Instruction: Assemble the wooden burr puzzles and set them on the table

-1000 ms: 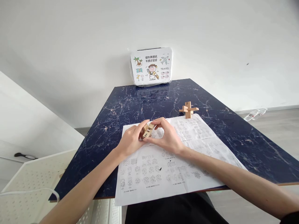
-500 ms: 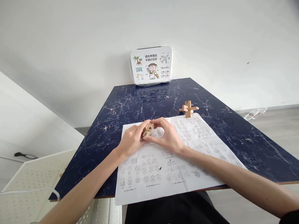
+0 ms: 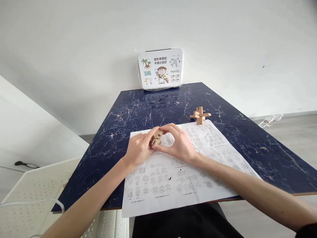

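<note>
Both hands meet around small wooden puzzle pieces (image 3: 156,140) marked with black figures, held just over the upper left of a printed sheet (image 3: 158,198). My left hand (image 3: 139,147) closes on them from the left and covers part of them. With thumb and fingertips, my right hand (image 3: 179,143) grips the same pieces from the right, its fingers arched in a ring. Past my right hand, an interlocked wooden puzzle (image 3: 199,115) stands upright by the sheet's far edge, bars crossing at its middle and a black figure on its top.
The dark blue marbled table (image 3: 158,114) narrows towards the wall. A white case with cartoon prints (image 3: 162,70) leans there at the back. A cream perforated cabinet (image 3: 37,185) with a white cable (image 3: 32,201) stands at left. Clear plastic packaging (image 3: 270,121) lies on the floor at right.
The fingers of my right hand have shifted slightly, and the wooden pieces between my hands look closer together. The standing puzzle and the sheet stay in place.
</note>
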The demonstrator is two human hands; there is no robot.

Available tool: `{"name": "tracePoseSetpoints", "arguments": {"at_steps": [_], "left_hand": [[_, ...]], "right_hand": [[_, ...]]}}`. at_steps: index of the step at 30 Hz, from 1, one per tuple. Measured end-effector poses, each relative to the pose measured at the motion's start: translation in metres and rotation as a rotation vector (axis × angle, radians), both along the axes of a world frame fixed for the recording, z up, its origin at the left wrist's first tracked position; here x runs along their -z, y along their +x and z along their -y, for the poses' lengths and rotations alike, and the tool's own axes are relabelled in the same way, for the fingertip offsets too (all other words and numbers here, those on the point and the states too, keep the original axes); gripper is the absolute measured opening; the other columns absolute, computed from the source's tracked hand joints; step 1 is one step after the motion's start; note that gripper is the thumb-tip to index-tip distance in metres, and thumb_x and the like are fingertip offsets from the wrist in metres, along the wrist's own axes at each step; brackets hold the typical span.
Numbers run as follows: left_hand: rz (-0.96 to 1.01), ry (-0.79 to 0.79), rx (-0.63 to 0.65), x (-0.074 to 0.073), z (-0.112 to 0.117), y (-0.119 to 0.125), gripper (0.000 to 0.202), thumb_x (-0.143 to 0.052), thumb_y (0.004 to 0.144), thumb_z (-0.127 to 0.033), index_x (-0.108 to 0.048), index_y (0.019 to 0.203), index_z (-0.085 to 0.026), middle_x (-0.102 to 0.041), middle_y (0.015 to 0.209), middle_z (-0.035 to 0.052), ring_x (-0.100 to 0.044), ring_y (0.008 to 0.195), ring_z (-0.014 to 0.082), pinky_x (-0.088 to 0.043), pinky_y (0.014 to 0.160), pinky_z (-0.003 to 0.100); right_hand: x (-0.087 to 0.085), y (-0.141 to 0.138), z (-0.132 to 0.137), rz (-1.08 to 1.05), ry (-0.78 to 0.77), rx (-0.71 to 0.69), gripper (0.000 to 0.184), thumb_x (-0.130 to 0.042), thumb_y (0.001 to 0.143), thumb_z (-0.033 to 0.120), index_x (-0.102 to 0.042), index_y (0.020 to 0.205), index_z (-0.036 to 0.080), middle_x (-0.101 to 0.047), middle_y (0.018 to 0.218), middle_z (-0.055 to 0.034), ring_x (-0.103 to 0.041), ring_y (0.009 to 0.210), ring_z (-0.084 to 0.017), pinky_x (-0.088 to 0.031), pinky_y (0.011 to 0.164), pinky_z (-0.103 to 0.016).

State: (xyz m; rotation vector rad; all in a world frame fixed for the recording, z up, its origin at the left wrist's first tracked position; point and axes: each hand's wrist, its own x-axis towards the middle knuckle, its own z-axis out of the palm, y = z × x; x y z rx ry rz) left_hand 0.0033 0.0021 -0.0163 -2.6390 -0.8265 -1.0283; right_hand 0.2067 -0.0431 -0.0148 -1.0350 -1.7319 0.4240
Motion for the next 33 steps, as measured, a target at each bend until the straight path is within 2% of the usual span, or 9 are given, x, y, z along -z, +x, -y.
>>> {"name": "tracePoseSetpoints", "arguments": {"at_steps": [6,11,18,23,30,33], "left_hand": [[0.027,-0.057,-0.043,0.0017,0.0003,0.0014,0.054,-0.072,0.09,-0.031,-0.059,0.142,-0.022,-0.077,0.078,-0.0012,-0.072,0.065,0.0174,-0.058,0.069,0.03],[0.028,-0.041,-0.059,0.0027,0.0003,0.0014,0.053,-0.071,0.091,-0.032,-0.06,0.141,-0.021,-0.078,0.081,0.0,-0.073,0.066,0.0187,-0.058,0.069,0.031],[0.021,0.011,-0.038,0.0008,0.0018,0.0021,0.05,-0.068,0.092,-0.027,-0.06,0.14,-0.02,-0.08,0.085,0.0012,-0.074,0.068,0.0196,-0.059,0.071,0.032],[0.064,-0.014,-0.024,0.0033,0.0007,0.0024,0.052,-0.069,0.089,-0.023,-0.059,0.139,-0.021,-0.079,0.082,-0.0016,-0.072,0.064,0.0176,-0.058,0.066,0.03],[0.069,-0.056,-0.044,0.0017,0.0022,0.004,0.05,-0.071,0.09,-0.029,-0.06,0.138,-0.021,-0.079,0.084,-0.0002,-0.072,0.066,0.0174,-0.057,0.065,0.029],[0.069,-0.026,-0.038,0.0007,0.0028,0.0046,0.048,-0.071,0.091,-0.028,-0.061,0.137,-0.02,-0.079,0.084,0.0003,-0.073,0.066,0.0179,-0.058,0.066,0.029]], "right_hand": [[-0.0009,-0.0007,-0.0009,-0.073,-0.047,-0.016,0.052,-0.088,0.08,0.044,-0.059,0.119,0.026,-0.071,0.113,-0.0086,-0.071,0.103,-0.028,-0.062,0.093,-0.049],[-0.0005,-0.0021,-0.001,-0.131,-0.087,-0.011,0.057,-0.09,0.076,0.047,-0.056,0.115,0.025,-0.073,0.11,-0.0085,-0.073,0.1,-0.027,-0.063,0.091,-0.048],[-0.0026,-0.0024,0.0015,-0.072,-0.07,0.011,0.051,-0.087,0.079,0.047,-0.054,0.111,0.025,-0.073,0.108,-0.0085,-0.073,0.098,-0.027,-0.063,0.087,-0.045],[-0.0041,-0.0009,0.0016,-0.029,-0.043,-0.005,0.049,-0.085,0.081,0.043,-0.053,0.113,0.025,-0.072,0.113,-0.0094,-0.072,0.103,-0.028,-0.062,0.089,-0.045],[-0.0033,-0.0017,-0.0013,-0.158,-0.12,-0.04,0.051,-0.089,0.075,0.044,-0.054,0.108,0.026,-0.072,0.104,-0.0063,-0.072,0.098,-0.026,-0.062,0.091,-0.046],[-0.0044,-0.0029,-0.001,-0.162,-0.13,-0.033,0.053,-0.089,0.074,0.047,-0.054,0.107,0.026,-0.073,0.104,-0.0067,-0.073,0.098,-0.027,-0.062,0.09,-0.046]]}}
